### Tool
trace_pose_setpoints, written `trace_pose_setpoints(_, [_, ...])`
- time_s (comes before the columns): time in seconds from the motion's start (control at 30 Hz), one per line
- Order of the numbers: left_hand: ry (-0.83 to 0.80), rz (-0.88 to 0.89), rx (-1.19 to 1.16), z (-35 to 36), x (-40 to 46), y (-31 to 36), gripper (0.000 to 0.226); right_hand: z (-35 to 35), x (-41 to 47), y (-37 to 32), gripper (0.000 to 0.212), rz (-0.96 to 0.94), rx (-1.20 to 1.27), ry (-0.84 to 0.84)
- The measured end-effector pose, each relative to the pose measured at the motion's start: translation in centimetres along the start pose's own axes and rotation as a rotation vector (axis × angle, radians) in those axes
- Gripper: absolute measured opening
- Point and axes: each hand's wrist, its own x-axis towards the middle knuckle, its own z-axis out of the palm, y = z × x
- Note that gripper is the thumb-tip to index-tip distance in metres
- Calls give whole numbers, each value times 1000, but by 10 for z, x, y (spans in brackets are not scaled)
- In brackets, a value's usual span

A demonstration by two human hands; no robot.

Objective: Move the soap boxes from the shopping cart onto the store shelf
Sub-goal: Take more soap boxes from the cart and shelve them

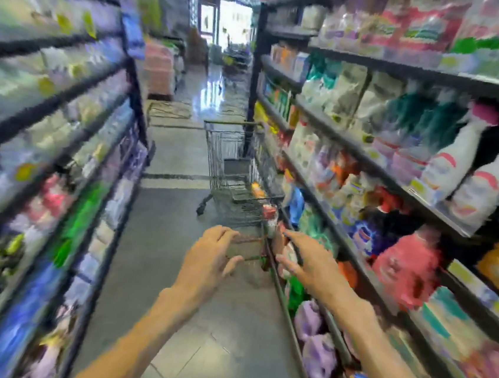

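Both my hands reach fwd w/ fingers spread, holding nothing: left hand (209,254), right hand (305,262). Shopping cart (237,172) stands ahead in aisle, close beside right store shelf (368,158). Orange/red boxes (263,202) sit in cart, prob. soap; too blurred to confirm.

Motion blur smears your whole view: the packets on the dark metal left-hand shelving (51,100) are unreadable streaks. You cannot make out what the small orange and red items (263,202) in the grey wire shopping cart (232,168) are. Both your bare forearms run off the bottom edge.
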Motion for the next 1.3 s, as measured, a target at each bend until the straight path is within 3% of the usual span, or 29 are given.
trace_pose_setpoints(0.17, [-14, -59, 65, -18, 32, -104, 58, 59, 110, -39, 59, -129, 7, -26])
trace_pose_setpoints(0.5, [16, -109, 180, -34, 147, -259, 57, 134, 311, -67, 65, -186, -19, -71])
trace_pose_setpoints(1.07, [7, -201, 223, 20, 462, -508, 56, 220, 719, 17, 66, -219, -75, -147])
trace_pose_setpoints(1.3, [-52, -80, 158, 79, 610, -586, 59, 242, 847, 78, 66, -124, -157, -141])
